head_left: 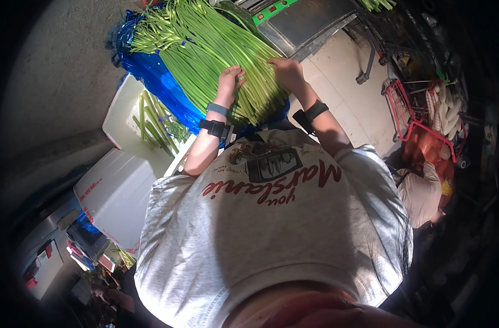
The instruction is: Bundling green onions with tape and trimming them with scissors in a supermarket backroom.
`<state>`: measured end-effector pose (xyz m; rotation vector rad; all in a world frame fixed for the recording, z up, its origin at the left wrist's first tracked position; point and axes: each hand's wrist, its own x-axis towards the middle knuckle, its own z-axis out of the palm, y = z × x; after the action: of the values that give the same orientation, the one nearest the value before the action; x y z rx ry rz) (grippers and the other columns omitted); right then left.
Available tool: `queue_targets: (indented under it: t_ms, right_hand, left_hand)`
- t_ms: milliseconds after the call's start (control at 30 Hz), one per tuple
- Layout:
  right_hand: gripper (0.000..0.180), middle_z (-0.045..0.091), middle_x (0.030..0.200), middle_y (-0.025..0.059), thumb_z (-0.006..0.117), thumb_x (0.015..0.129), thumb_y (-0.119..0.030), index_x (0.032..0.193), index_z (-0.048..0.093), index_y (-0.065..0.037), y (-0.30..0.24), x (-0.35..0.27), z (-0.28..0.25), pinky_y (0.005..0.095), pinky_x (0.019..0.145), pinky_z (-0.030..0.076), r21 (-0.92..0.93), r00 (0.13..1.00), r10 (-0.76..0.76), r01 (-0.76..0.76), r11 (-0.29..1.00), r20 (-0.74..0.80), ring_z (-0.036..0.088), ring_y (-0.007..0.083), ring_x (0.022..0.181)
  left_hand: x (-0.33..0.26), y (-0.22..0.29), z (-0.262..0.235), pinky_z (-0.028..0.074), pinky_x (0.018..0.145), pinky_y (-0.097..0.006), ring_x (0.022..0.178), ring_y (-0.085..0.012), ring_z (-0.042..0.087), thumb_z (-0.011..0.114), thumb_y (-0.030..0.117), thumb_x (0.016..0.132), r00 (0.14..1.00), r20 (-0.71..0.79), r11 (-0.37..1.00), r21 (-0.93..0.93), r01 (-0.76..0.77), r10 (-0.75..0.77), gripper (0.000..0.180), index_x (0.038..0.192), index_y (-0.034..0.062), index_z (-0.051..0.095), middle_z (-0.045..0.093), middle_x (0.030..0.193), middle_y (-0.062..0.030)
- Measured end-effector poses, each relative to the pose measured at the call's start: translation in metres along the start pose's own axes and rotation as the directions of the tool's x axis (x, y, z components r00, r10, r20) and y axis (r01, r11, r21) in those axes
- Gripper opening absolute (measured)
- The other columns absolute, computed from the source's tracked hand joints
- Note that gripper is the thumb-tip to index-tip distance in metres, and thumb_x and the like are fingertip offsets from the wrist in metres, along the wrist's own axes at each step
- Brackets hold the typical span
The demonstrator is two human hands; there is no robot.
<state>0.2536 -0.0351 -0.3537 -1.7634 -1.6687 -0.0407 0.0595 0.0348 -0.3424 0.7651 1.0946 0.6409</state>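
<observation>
A big heap of long green stalks lies on blue plastic sheeting in front of me. My left hand rests on the near part of the heap, fingers bent over the stalks. My right hand presses on the stalks a little to the right, fingers curled among them. Whether either hand actually grips any stalks is hard to tell. Both wrists wear dark bands. My grey printed shirt fills the lower picture.
A white foam box with a few green stalks stands left of me, a closed white foam box below it. A grey metal scale platform sits behind the heap. A red basket and another person are at right.
</observation>
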Motion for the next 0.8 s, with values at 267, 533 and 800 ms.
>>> queue_targets:
  t_ms: [267,533,800]
  right_hand:
    - [0.015,0.058,0.067,0.0081,0.052,0.069,-0.008,0.079,0.064,-0.008,0.008,0.002,0.016,0.0325,0.054,0.047,-0.242,0.966,-0.195,0.233,0.942,0.17,0.059,0.0241,0.062]
    - [0.006,0.062,0.071,0.003,0.063,0.079,-0.008,0.082,0.064,-0.002,0.015,0.005,-0.027,0.0216,0.061,0.045,0.605,0.757,0.392,-0.653,0.456,0.522,0.057,0.0075,0.067]
    - [0.008,0.06,0.069,0.0048,0.064,0.077,-0.004,0.083,0.057,-0.003,-0.03,-0.027,-0.062,0.0224,0.056,0.046,0.667,0.818,-0.055,-0.427,0.61,0.573,0.058,0.0094,0.062]
  left_hand:
    - [-0.01,-0.007,-0.006,0.051,0.076,-0.029,0.09,-0.0158,0.06,0.047,0.012,0.089,0.999,0.028,0.999,0.013,-0.033,0.033,0.019,0.103,0.0007,0.053,0.059,0.095,-0.0073]
    - [-0.057,-0.014,-0.018,0.051,0.073,-0.027,0.081,-0.0149,0.062,0.048,0.014,0.091,0.994,-0.056,0.992,-0.079,-0.099,0.095,0.019,0.104,0.0014,0.053,0.063,0.095,-0.0082]
    - [-0.124,-0.031,0.053,0.053,0.073,-0.024,0.08,-0.0145,0.063,0.055,0.01,0.088,0.984,0.136,0.993,-0.04,-0.114,0.118,0.021,0.105,-0.0035,0.059,0.064,0.093,-0.0098]
